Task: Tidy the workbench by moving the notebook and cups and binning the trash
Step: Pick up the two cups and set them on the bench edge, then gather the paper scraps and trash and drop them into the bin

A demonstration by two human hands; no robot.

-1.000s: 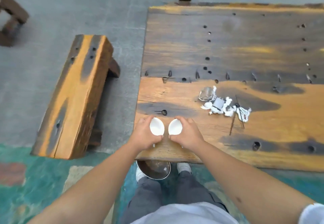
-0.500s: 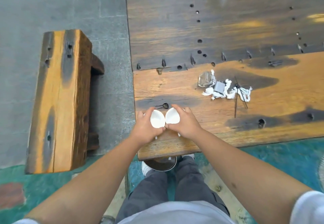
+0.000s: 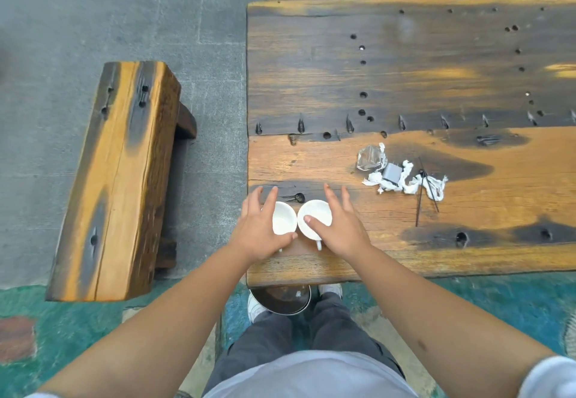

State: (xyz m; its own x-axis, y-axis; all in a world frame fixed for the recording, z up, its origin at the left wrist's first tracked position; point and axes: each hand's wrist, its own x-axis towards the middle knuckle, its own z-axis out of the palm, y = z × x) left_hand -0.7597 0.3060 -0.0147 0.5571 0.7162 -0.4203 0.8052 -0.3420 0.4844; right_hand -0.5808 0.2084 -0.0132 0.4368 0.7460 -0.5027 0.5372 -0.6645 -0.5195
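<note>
Two small white cups stand side by side, touching, near the front left corner of the wooden workbench (image 3: 405,70). My left hand (image 3: 255,229) lies over the left cup (image 3: 284,219) with fingers stretched and apart, thumb at its near rim. My right hand (image 3: 343,226) covers the right side of the right cup (image 3: 315,214), fingers straight, thumb tip over the bowl. Neither hand is clasped around a cup. A trash pile (image 3: 405,179) of crumpled white tissue, clear wrapper (image 3: 371,157), a small grey block and thin black sticks lies to the right. No notebook is in view.
A round metal bin (image 3: 280,299) stands on the floor under the workbench's front edge, between my feet. A low wooden bench (image 3: 118,179) stands on the grey paving to the left. A small dark metal piece (image 3: 297,197) lies just beyond the cups.
Both hands were curled around the cups; now their fingers are stretched out and apart, and the cups rest on the workbench. The camera view has shifted.
</note>
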